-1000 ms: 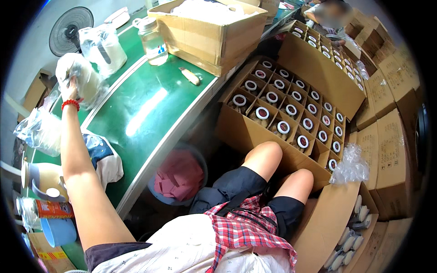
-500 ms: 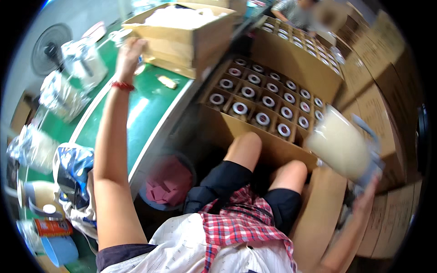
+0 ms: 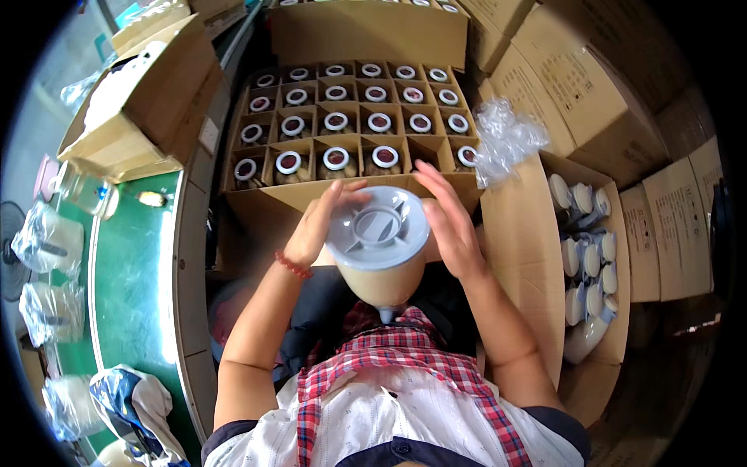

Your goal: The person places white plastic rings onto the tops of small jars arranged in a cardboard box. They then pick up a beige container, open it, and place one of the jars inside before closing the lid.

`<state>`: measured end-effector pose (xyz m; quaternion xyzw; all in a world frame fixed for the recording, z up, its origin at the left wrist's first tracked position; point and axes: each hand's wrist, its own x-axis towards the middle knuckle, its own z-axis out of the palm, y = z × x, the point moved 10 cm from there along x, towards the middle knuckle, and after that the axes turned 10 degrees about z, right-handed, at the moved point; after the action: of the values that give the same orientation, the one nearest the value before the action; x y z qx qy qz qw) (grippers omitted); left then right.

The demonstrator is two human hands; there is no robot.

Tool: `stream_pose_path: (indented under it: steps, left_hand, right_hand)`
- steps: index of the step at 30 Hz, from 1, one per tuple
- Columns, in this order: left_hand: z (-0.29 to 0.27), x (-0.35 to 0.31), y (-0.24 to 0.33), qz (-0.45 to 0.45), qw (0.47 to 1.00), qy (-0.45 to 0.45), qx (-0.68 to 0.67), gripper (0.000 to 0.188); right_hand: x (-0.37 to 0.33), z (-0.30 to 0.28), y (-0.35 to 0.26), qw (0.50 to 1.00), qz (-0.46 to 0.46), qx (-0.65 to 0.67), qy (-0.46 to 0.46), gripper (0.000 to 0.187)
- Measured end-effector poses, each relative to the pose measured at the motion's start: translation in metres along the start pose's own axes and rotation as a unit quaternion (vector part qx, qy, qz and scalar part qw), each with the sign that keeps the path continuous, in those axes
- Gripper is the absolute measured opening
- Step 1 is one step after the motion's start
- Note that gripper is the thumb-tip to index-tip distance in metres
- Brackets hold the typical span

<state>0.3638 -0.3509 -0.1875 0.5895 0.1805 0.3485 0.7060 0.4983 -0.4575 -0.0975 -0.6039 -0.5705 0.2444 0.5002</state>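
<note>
In front of my lap is a cream jug (image 3: 381,279) with a round grey ribbed end (image 3: 378,227) facing up and a small grey part at its lower side. My left hand (image 3: 317,222) lies along its left side, fingers stretched toward the grey rim and partly behind it. On the other side is my right hand (image 3: 454,224), fingers extended and apart, its thumb side close to the rim. Whether either palm presses on the jug cannot be made out. Beyond my hands stands a divided carton (image 3: 311,191) with white-rimmed round tops in its compartments; one front compartment shows none.
At right an open carton (image 3: 523,257) holds several cream jugs with grey parts. Clear plastic wrap (image 3: 506,140) lies at the divided carton's corner. Along the left runs a green table (image 3: 132,288) with bagged containers, a clear jar (image 3: 85,191) and a cardboard box (image 3: 159,101). Stacked cartons (image 3: 591,93) rise behind.
My right hand has brought the jug from the far right to my lap. My left hand has come back from the table to the jug's left side. The view has turned.
</note>
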Motion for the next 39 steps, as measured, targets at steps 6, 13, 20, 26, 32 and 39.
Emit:
stream_pose_path:
  steps: [6,13,20,26,32,39]
  left_hand:
    - [0.018,0.029,-0.018,0.010,0.975,-0.023,-0.221,0.067]
    - [0.012,0.024,0.014,0.186,0.959,-0.055,0.209,0.063]
    - [0.128,0.020,0.067,0.205,0.792,-0.170,0.549,0.066]
    - [-0.010,0.057,0.020,0.147,0.971,0.021,0.186,0.069]
    - [0.015,0.069,-0.001,0.154,0.969,-0.093,0.167,0.064]
    - [0.117,0.062,0.062,0.179,0.794,-0.264,0.517,0.076]
  right_hand:
    - [0.042,0.035,0.035,0.968,0.153,0.109,-0.166,0.042]
    - [0.077,0.052,0.083,0.888,0.227,0.296,-0.270,0.056]
    - [0.132,0.141,0.160,0.820,0.217,0.350,-0.396,0.055]
    - [0.137,0.015,0.169,0.913,0.287,0.274,-0.092,0.039]
    - [0.080,0.024,0.082,0.957,0.163,0.100,-0.216,0.053]
    - [0.105,0.115,0.149,0.576,0.309,0.628,-0.423,0.063]
